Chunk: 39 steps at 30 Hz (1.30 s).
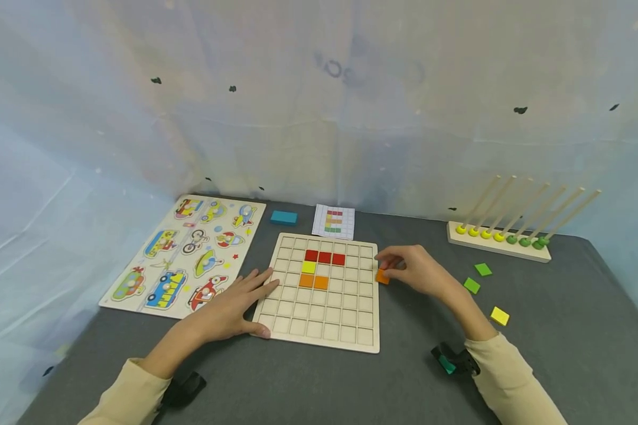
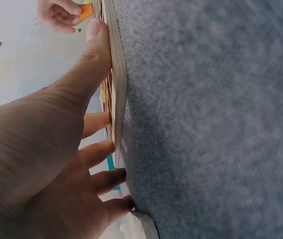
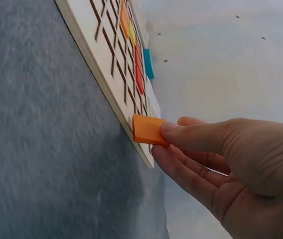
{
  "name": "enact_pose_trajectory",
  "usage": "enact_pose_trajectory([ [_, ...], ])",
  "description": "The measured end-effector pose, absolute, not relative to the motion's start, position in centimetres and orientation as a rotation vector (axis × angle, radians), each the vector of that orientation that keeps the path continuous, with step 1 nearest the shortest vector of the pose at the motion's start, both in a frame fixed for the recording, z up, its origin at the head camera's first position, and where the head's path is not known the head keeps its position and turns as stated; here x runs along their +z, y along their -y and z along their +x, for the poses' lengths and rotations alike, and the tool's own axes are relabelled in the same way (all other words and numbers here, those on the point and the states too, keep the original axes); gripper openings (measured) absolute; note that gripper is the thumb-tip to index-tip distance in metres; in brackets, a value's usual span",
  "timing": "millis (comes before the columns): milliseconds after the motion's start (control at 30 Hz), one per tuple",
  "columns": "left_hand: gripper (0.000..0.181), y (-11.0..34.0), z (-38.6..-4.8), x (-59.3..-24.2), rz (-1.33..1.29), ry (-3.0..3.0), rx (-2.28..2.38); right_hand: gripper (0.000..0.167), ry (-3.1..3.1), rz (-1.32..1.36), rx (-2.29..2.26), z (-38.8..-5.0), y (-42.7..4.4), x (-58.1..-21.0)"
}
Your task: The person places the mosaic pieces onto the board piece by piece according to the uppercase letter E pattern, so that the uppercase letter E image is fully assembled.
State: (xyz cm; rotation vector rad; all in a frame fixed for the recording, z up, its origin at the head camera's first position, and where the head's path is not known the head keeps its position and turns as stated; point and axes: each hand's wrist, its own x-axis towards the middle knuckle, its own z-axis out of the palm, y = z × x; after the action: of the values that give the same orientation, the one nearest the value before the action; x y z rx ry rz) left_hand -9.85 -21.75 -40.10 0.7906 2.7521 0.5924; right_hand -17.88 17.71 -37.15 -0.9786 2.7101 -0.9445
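A wooden grid board (image 1: 319, 319) lies on the grey table. Set in its cells are a row of red tiles (image 1: 325, 258), one yellow tile (image 1: 308, 267) and two orange tiles (image 1: 313, 281) side by side. My left hand (image 1: 231, 310) rests on the board's left edge, thumb at the near corner and fingers spread. At the right edge, my right hand (image 1: 414, 268) pinches a square orange tile (image 3: 149, 130) between thumb and fingers. Behind the board lies a printed pattern card (image 1: 334, 222) with coloured squares.
To the left lies a vehicle puzzle board (image 1: 191, 254). A blue block (image 1: 284, 218) sits beyond the grid. On the right are green tiles (image 1: 472, 285), a yellow tile (image 1: 500, 316) and a peg stand (image 1: 498, 241) with yellow and green beads.
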Motion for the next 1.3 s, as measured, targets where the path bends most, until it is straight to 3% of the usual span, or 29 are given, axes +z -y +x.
enact_pose_trajectory([
  [833,0.101,21.6,-9.9,-40.1,0.766,-2.739,0.601,0.026,-2.501,-1.077,-1.081,-18.5,-10.5,-38.0],
  [1300,0.102,21.6,-10.0,-40.1,0.765,-2.740,0.599,0.022,-2.510,-1.053,-1.001,-18.0,-9.3,-38.4],
])
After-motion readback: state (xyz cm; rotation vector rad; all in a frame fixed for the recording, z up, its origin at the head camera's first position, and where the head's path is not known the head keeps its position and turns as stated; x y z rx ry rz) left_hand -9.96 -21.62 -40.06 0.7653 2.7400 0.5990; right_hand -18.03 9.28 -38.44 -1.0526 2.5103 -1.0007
